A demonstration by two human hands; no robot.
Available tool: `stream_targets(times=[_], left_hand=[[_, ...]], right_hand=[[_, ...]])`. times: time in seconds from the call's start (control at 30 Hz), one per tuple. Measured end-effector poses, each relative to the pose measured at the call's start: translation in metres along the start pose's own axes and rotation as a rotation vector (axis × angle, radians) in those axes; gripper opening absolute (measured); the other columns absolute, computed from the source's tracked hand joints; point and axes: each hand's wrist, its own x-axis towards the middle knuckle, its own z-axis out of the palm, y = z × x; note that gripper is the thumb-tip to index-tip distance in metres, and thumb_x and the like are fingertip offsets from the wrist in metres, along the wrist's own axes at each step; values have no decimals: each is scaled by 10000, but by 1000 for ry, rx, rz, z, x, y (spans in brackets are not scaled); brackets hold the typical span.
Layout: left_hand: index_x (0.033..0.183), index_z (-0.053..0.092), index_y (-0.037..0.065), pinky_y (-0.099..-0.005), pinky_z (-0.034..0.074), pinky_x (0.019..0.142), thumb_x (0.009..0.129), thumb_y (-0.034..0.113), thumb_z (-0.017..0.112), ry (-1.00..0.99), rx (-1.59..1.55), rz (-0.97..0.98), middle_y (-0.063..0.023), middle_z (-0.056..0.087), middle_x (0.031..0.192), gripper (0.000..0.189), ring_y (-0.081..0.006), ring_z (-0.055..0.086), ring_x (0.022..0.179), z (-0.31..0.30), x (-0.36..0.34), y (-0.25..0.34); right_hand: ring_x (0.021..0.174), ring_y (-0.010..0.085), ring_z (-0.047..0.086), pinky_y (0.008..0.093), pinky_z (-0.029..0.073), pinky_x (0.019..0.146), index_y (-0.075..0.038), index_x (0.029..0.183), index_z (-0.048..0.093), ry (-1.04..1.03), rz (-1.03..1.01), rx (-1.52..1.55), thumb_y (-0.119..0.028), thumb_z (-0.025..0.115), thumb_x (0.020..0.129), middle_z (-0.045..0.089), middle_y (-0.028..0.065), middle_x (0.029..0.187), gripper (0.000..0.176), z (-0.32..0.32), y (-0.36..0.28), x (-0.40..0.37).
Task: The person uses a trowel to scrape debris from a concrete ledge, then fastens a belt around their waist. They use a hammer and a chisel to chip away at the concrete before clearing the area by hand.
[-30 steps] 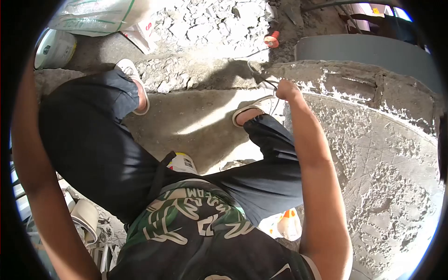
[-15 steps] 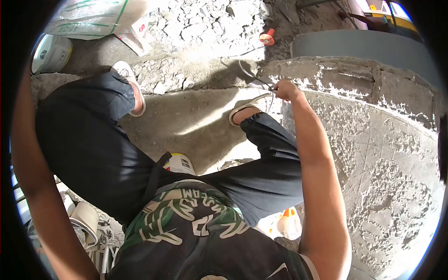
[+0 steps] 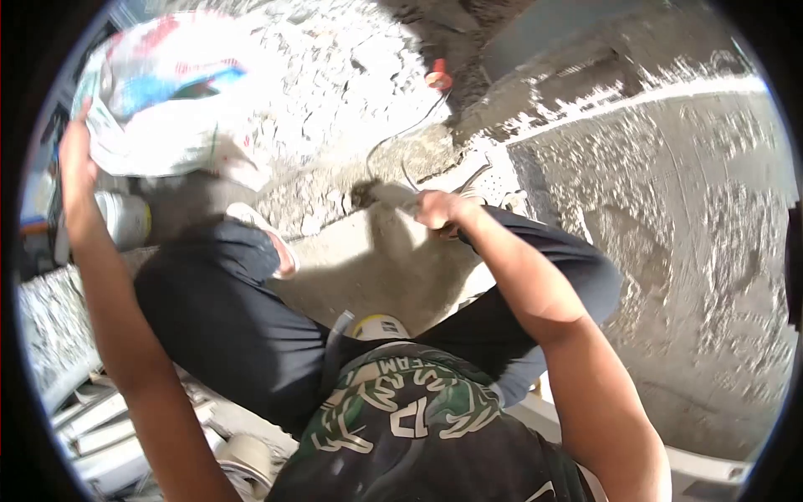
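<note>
My right hand (image 3: 439,209) is closed around a thin dark cord (image 3: 407,171) in front of my bent right knee. The cord curves up and back over the rubble to an orange-red plug or connector (image 3: 437,79). My left hand (image 3: 77,159) reaches far forward at the left, right at the edge of a white plastic sack (image 3: 155,151). A finger is stretched along the sack's side, and the thumb stands apart. Red, blue and green print shows on the sack, blurred by motion.
Broken rubble (image 3: 326,92) lies ahead. A rough plastered surface (image 3: 669,217) curves along the right. A white bucket (image 3: 125,220) stands beneath the sack, another tub (image 3: 381,326) between my legs. Containers and pale strips (image 3: 96,431) lie at lower left.
My view has turned. My right hand has drawn the cord back closer to my knee. My left hand has come into view, beside the sack.
</note>
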Motion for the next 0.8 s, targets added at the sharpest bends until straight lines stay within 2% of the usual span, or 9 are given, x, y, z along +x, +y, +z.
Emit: stream_targets(times=[0.13,0.17,0.23,0.27,0.4,0.47,0.6,0.67,0.8], left_hand=[[1032,631,-78,-384,552,694,974,293,599,112,104,203,-127,653,954,377,-221,642,795,28,10,-19],[969,676,10,-325,447,590,959,311,610,183,123,256,-15,552,738,308,-130,504,643,36,1,-20],[1250,553,-25,-321,491,795,930,391,647,163,84,318,-137,657,1153,534,-183,640,980,47,2,-18],[1469,326,11,-404,471,917,882,431,701,61,26,257,-192,521,1379,814,-283,567,1173,66,-42,-9],[1567,-90,117,-568,399,1013,701,579,805,86,345,142,-236,221,1564,1328,-447,349,1359,98,-119,5],[1577,71,131,-539,432,991,705,562,802,157,382,242,-213,322,1518,1217,-385,406,1323,108,-141,2],[1519,275,99,-313,552,672,799,420,780,-128,503,88,-161,505,1375,937,-221,645,945,149,-188,7],[1455,386,70,-260,518,580,809,367,770,-110,470,250,-136,633,1165,808,-169,641,850,187,-214,6],[1436,414,72,-261,521,578,823,389,768,-389,361,182,-117,620,1185,776,-148,647,805,263,-237,-11]], right_hand=[[533,203,613,381,544,486,-25,875,657,-222,-150,747,-134,557,916,640,113,706,153,62,19,17],[541,209,609,380,547,476,2,859,651,-192,-148,813,-128,597,907,606,91,674,149,72,15,10],[555,209,614,364,549,476,4,883,653,-239,-132,675,-181,689,882,621,96,706,189,90,17,30],[578,224,630,372,560,493,13,844,665,-201,-132,523,-178,700,868,635,111,711,196,93,17,33],[766,225,688,416,550,718,-76,929,744,-456,-269,-70,-312,727,838,728,85,886,254,127,32,92],[778,209,687,392,546,725,-87,914,762,-370,-207,-117,-316,751,817,732,79,869,249,150,31,97],[810,207,686,378,541,742,-115,919,778,-205,-160,-107,-314,775,773,736,74,885,246,183,33,99],[823,216,687,385,540,748,-127,931,777,-167,-189,-17,-311,776,758,737,74,907,252,188,39,92],[849,235,688,398,539,760,-151,957,775,-80,-257,217,-304,776,726,737,74,952,276,183,49,82]])
